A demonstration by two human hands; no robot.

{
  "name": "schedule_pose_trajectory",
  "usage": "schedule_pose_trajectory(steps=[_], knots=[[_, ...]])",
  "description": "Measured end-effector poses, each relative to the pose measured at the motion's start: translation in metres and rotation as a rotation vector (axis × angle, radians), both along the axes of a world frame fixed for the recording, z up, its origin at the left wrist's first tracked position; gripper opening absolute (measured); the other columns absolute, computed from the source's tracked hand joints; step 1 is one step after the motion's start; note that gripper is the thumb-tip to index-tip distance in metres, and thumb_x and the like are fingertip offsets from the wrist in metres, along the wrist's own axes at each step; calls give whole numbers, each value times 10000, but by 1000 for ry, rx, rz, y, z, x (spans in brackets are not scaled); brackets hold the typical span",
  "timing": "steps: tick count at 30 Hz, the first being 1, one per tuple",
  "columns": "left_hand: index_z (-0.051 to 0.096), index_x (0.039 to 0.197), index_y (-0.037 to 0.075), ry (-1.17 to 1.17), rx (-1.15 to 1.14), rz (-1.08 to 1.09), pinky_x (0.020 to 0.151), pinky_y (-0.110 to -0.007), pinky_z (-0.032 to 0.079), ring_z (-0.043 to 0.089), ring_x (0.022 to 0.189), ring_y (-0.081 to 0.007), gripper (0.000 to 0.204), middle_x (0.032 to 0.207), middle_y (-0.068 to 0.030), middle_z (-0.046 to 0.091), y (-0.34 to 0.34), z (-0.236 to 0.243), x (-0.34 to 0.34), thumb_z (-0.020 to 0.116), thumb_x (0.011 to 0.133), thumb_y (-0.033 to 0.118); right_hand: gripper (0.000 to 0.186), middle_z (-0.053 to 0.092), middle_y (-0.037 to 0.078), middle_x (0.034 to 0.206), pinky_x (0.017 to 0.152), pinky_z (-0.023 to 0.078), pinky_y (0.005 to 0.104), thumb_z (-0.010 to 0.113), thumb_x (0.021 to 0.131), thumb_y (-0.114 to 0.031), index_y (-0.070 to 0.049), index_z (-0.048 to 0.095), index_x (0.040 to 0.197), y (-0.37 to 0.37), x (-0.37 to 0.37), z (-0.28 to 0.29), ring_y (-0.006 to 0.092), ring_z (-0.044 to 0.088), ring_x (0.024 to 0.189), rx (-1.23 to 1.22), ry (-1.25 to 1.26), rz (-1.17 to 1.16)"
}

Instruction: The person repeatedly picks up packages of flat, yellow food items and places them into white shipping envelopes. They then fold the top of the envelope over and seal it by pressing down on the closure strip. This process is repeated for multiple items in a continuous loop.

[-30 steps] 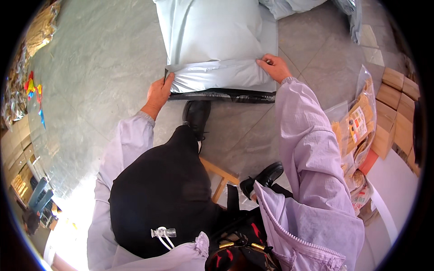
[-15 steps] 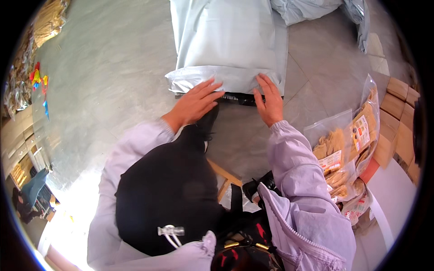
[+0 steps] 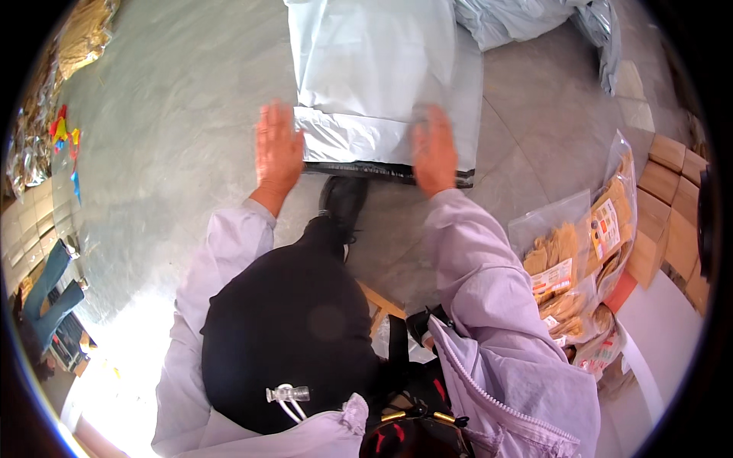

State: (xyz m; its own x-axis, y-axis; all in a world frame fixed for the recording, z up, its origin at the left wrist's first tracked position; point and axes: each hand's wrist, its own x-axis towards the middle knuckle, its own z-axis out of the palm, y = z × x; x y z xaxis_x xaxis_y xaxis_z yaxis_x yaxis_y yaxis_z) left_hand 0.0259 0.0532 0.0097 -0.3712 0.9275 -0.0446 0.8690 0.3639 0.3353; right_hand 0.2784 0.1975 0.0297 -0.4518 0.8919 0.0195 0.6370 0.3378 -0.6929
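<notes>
A large pale grey plastic mailing bag (image 3: 374, 61) lies on the floor ahead of me. Its near end is folded over into a shiny strip (image 3: 351, 136), and a black edge (image 3: 366, 169) shows along the bottom. My left hand (image 3: 279, 151) is flat with fingers stretched out, beside the left end of the strip; whether it touches the bag I cannot tell. On the right part of the folded end lies my right hand (image 3: 435, 153), smeared by motion, its fingers extended and holding nothing visible.
More grey plastic bags (image 3: 519, 19) lie at the far right. Clear packs of brown dried food (image 3: 561, 252) stand right of my arm, with cardboard boxes (image 3: 664, 183) behind them. My black shoe (image 3: 343, 200) is just below the bag. Coloured pieces (image 3: 65, 137) lie far left.
My left hand has moved left, off the fold's middle to the bag's left side. The right hand has shifted slightly left. The folded end looks flatter and smoother now.
</notes>
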Motion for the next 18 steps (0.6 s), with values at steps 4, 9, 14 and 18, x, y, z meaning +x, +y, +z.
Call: schedule_pose_trajectory(steps=[4,9,14,18], knots=[[305,1423,82,-298,-34,-417,1123,-440,174,170,1398,-299,566,1508,-116,213,26,13,58,457,934,323,468,377,172,1405,1094,264,391,471,923,-176,7,379,1344,-37,-41,0,319,352,1306,67,54,424],[232,1459,134,-189,-114,-303,1111,-439,195,175,1398,-301,663,1523,-96,184,14,-14,47,510,901,360,552,326,202,1434,1099,250,390,447,934,-280,20,324,1381,-14,19,-54,342,298,1333,-99,-70,-88],[273,1430,43,-315,19,-286,1104,-428,208,189,1389,-332,705,1504,-170,202,13,-25,38,602,859,293,696,451,255,1325,1043,327,394,536,876,-442,73,387,1320,15,22,-49,375,429,1236,-349,8,-312],[256,1428,11,-540,38,-245,1120,-367,194,182,1398,-305,698,1509,-178,186,18,-24,24,612,862,213,723,547,244,1156,936,414,404,655,750,-526,41,530,1180,41,4,-46,367,532,1082,-449,-119,-421]])
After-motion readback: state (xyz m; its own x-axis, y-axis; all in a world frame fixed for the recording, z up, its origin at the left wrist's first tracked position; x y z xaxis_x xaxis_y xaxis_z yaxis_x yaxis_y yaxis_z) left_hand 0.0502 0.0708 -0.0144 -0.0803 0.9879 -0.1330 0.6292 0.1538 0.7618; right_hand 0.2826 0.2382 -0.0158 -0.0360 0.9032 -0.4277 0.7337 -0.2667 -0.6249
